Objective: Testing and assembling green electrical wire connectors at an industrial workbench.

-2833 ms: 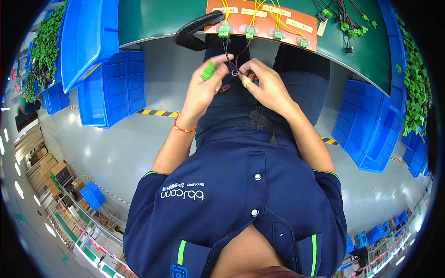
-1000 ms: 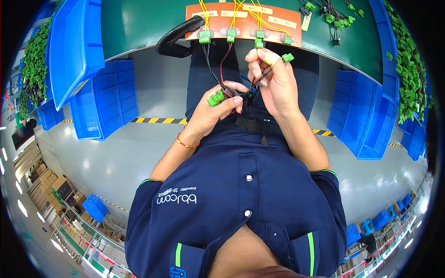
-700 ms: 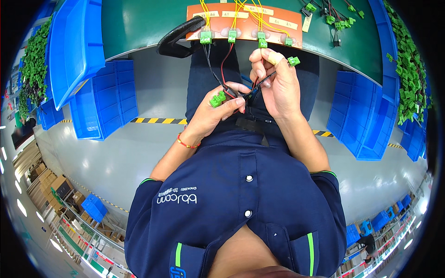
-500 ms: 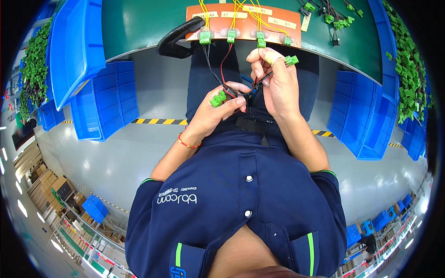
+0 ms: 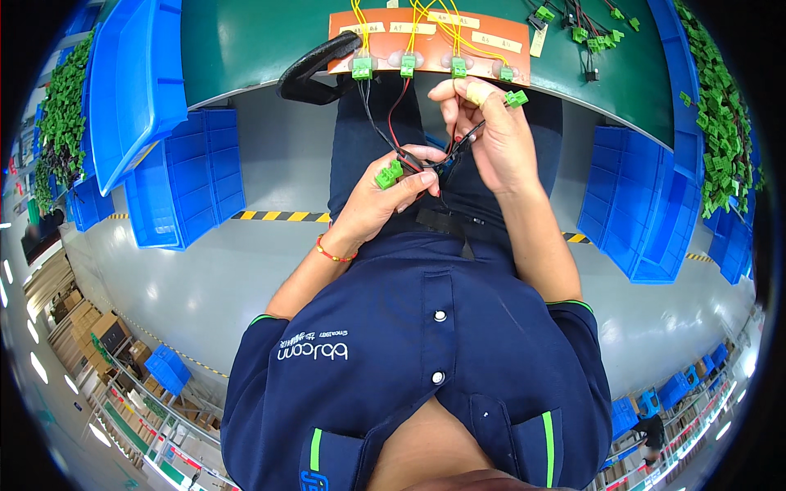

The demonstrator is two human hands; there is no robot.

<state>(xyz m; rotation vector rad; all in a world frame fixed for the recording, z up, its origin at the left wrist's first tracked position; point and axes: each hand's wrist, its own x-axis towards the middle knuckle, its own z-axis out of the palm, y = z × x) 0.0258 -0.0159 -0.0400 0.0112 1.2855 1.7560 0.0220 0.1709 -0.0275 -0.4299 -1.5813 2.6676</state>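
Note:
My left hand is closed around a bundle of black and red wires, with a green connector plug showing beside its thumb. Black wires and a red wire run up from it to two green sockets on an orange test board. My right hand, a yellow wrap on one finger, pinches the black and red wire lead. Another green plug sticks out past its fingers. Just beyond its fingertips is the board's third green socket; whatever else the fingers cover is hidden.
The board lies at the near edge of a green tabletop, by a black curved handle-like piece. Loose wired plugs lie at the far right. Blue bins flank both sides, and green plugs are heaped at the right.
My right hand has shifted slightly right, away from the third socket. A green plug seen below that socket no longer shows there. My left hand has barely moved.

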